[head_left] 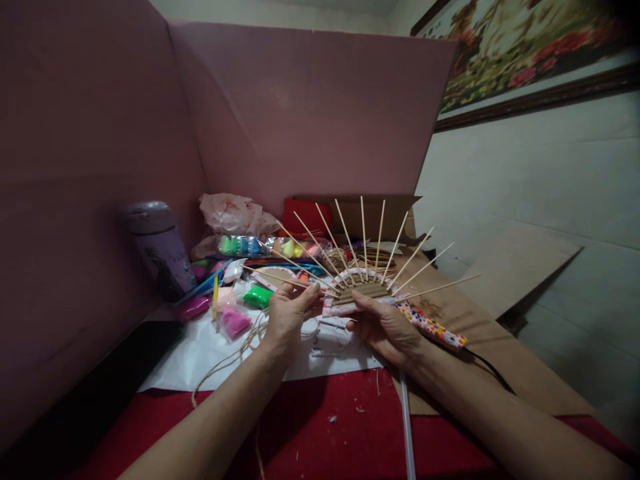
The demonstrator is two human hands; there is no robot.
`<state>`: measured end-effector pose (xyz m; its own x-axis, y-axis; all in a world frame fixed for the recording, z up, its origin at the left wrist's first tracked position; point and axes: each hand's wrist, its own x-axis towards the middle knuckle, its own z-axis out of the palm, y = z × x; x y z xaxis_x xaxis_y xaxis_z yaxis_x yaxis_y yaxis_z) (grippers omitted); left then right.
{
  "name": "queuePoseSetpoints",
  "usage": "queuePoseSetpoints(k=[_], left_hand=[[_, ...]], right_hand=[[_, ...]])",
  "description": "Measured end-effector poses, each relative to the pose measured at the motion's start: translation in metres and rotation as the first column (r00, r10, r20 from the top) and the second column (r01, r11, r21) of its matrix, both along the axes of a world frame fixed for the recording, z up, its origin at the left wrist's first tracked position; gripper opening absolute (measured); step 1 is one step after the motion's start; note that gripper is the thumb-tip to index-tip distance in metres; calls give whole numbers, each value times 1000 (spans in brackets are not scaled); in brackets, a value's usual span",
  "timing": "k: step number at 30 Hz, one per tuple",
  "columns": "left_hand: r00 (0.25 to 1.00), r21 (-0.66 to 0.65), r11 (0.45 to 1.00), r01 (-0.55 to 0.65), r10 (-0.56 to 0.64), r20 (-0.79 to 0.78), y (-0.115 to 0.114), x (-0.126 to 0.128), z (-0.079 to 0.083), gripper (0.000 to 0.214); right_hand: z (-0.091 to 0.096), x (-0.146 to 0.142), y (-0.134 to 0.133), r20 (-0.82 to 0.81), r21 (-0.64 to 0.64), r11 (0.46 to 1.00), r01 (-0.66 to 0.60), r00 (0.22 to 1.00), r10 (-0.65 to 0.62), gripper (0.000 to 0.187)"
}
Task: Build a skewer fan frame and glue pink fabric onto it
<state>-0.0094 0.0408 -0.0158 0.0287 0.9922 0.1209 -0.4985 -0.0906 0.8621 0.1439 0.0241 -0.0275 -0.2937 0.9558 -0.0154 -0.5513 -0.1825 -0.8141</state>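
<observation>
Nearby, the red cloth of the desk (333,437) is showing small scraps, and a pale rod (407,427) is lying on it, pointing away from the near edge. Twine (220,369) is looping across white paper (173,367) beside the left forearm.

The left hand (287,317) is closing its grip: thumb and fingers are pinching the lowest left stick (270,275) near its inner end. The right hand (387,327) is gripping a card half-round (363,291), its thumb pressing on the front and its fingers curling underneath. The half-round is sitting between the two hands, above the paper, and the other sticks (364,233) are fanning outward from its curved edge.

To the right, a flowered handle (435,327) is trailing a black cord (493,373) over brown cardboard (515,367). Left of the hands, pink (235,322) and green (259,296) packets are resting on the paper.

Farther back, a purple bottle (163,257) is standing at the left, a clay strip (240,245) is lying before a crumpled bag (235,213), and pink panels (310,107) are rising behind. A framed picture (540,57) is hanging at the upper right.
</observation>
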Motion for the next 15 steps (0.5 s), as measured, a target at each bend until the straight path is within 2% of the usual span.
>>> queuePoseSetpoints(k=[15], left_hand=[[1000,-4,1000,-5,5,-5,0,0,0,24]], right_hand=[[1,-1,0,-9,-9,1000,0,1000,0,12]])
